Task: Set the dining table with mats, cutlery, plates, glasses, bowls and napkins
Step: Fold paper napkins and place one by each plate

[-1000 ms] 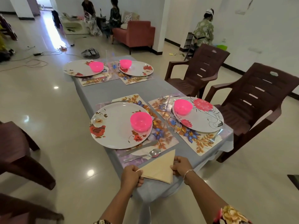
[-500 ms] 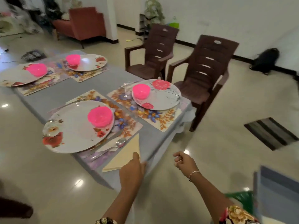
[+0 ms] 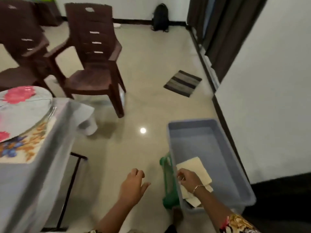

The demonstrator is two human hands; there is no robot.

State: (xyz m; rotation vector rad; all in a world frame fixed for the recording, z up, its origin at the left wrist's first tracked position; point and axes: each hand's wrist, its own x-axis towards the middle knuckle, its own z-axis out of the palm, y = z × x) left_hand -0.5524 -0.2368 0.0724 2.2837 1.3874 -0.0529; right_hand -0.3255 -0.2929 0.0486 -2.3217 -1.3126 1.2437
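Note:
Cream folded napkins (image 3: 196, 166) lie in a grey-blue plastic bin (image 3: 235, 165) on the floor at lower right. My right hand (image 3: 189, 179) reaches into the bin with bent fingers on the left edge of the napkins; whether it grips one is unclear. My left hand (image 3: 133, 186) hangs open over the bare floor, holding nothing. At the left, the corner of the grey-clothed table (image 3: 33, 179) carries a floral mat (image 3: 25, 148) with a flowered plate (image 3: 25, 113) on it.
A green plastic object (image 3: 168, 187) stands against the bin's left side. Two brown plastic chairs (image 3: 94, 64) stand beyond the table corner. A striped rug (image 3: 182, 83) and a black backpack (image 3: 159, 17) lie farther off. A white wall runs along the right.
The view has swung right from the table to the bin. Both hands left the napkin laid by the near setting; my right hand has gone into the bin.

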